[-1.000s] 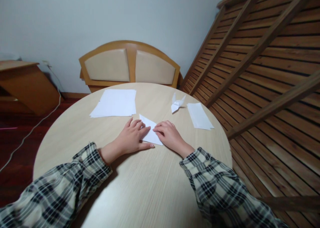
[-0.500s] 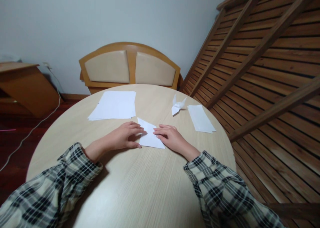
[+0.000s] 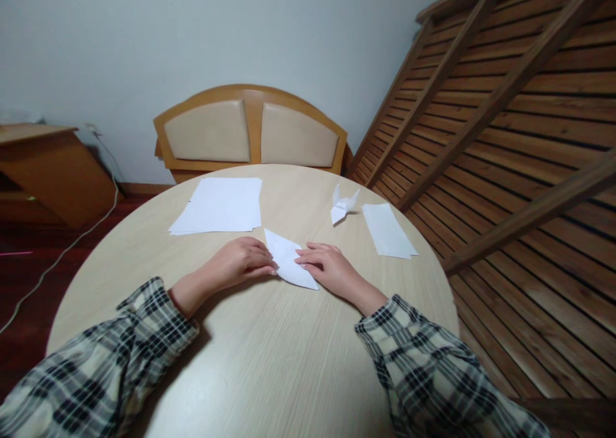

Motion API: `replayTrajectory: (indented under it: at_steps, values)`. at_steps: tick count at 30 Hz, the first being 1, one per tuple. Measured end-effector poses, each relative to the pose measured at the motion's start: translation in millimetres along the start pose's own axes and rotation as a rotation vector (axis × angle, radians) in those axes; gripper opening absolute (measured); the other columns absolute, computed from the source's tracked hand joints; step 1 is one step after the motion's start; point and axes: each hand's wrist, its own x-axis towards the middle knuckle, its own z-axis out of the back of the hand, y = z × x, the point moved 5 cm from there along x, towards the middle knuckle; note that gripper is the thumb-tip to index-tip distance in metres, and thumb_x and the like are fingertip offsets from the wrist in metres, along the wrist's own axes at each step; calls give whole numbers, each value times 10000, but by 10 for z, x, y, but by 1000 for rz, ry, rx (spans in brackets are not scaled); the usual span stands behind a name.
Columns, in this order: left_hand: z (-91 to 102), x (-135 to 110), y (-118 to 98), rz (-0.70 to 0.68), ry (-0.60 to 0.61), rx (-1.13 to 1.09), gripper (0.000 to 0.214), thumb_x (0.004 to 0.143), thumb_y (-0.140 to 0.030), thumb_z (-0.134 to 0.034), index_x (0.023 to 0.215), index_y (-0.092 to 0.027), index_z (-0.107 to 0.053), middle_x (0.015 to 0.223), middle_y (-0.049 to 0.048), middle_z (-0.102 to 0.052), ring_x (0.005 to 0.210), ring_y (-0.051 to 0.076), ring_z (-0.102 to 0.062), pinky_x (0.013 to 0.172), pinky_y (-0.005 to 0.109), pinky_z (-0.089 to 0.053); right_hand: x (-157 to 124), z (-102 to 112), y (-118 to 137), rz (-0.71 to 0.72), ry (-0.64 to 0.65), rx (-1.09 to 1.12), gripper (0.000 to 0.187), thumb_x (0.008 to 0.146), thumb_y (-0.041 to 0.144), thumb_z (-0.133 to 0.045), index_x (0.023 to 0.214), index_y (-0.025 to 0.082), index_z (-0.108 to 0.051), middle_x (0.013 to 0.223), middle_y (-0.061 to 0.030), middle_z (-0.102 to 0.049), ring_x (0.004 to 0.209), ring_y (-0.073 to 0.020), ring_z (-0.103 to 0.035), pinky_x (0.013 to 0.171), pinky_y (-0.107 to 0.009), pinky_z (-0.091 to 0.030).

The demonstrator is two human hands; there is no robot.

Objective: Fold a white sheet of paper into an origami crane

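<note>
A small white sheet of paper [image 3: 287,262] lies on the table in front of me, with one point toward the back and another toward the front right. At its left edge, my left hand [image 3: 245,258] pinches the paper between thumb and fingers, and that corner looks lifted and curled over. My right hand [image 3: 332,268] rests on the paper's right side, its fingers stretched out and flat. Beyond it stands a folded white paper crane [image 3: 341,206].
The round wooden table [image 3: 269,361] carries a stack of white paper [image 3: 221,204] at the back left and narrow paper strips [image 3: 389,230] at the right. Behind are a padded headboard [image 3: 250,127] and a slatted wooden frame [image 3: 520,136]. A cable [image 3: 72,245] runs along the left.
My left thumb and fingers have closed on the paper's left corner, which now curls inward. My right hand has stayed in nearly the same place on the sheet.
</note>
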Motion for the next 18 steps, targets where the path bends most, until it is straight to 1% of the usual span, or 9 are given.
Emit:
replayTrajectory:
  at_steps: [3,6,12,15,18]
  values:
    - [21,28,-53,-12,10,61,284,1022,-373,-547,976,-220,-782,885,51,-789,837,195,-711,790,346,-545,-2,-2,1,0,19,-1,250,930,163,-650,1109,295,-763,1262,4,-715,1309,-253,-586,1102,-490,-426]
    - [33,37,-81,-16,22,81,292,1026,-370,-537,981,-218,-783,889,52,-787,819,199,-708,764,347,-546,-4,3,1,-5,28,2,251,931,162,-650,1118,289,-759,1267,5,-711,1325,-252,-572,1109,-487,-415]
    - [-18,16,-19,28,-14,-39,247,1016,-356,-558,1023,-221,-765,946,56,-776,877,195,-687,810,338,-531,-5,-5,-3,-20,49,10,253,935,162,-644,1124,287,-758,1277,4,-707,1351,-256,-547,1128,-505,-379]
    - [-51,33,23,81,-32,-92,263,1004,-391,-573,960,-211,-761,921,59,-757,884,200,-656,808,334,-509,-8,-20,-12,-33,58,11,268,936,160,-643,1125,313,-755,1299,18,-697,1376,-259,-519,1156,-535,-330]
    - [-89,64,60,147,-27,-92,293,1007,-395,-564,882,-198,-742,858,55,-726,851,207,-618,802,347,-479,-9,-28,-9,-43,62,5,269,937,173,-643,1119,335,-756,1309,20,-692,1384,-262,-508,1162,-558,-306]
